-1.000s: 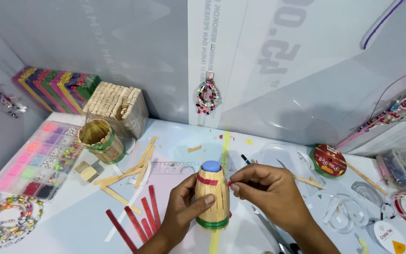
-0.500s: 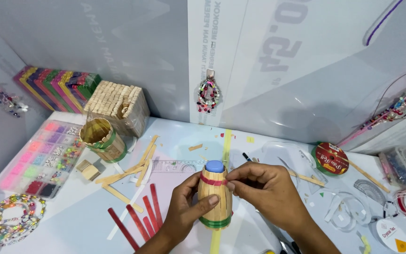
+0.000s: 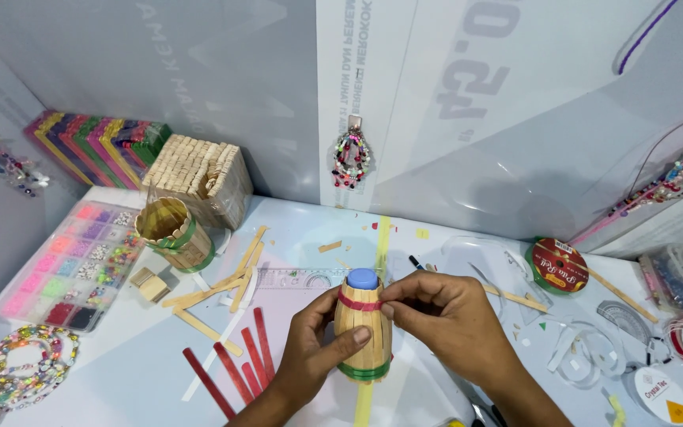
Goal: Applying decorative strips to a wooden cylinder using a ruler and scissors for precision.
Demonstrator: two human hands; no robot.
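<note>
A small barrel of wooden craft sticks (image 3: 363, 336) stands upright on the table in front of me, built around a bottle with a blue cap (image 3: 362, 278). It has a red band (image 3: 356, 302) near the top and a green band (image 3: 365, 370) near the bottom. My left hand (image 3: 312, 356) wraps the barrel's left side, thumb across its front. My right hand (image 3: 446, 316) pinches the red band at the barrel's upper right edge.
Red sticks (image 3: 235, 365) and plain wooden sticks (image 3: 223, 281) lie left of the barrel. A second stick barrel (image 3: 174, 234), a box of sticks (image 3: 199, 175), a bead tray (image 3: 73, 265), a clear ruler (image 3: 294, 278), a red-green tape roll (image 3: 556, 267) and tape scraps surround them.
The barrel and both hands have stayed nearly in place. My right fingers have shifted slightly along the red band at the top.
</note>
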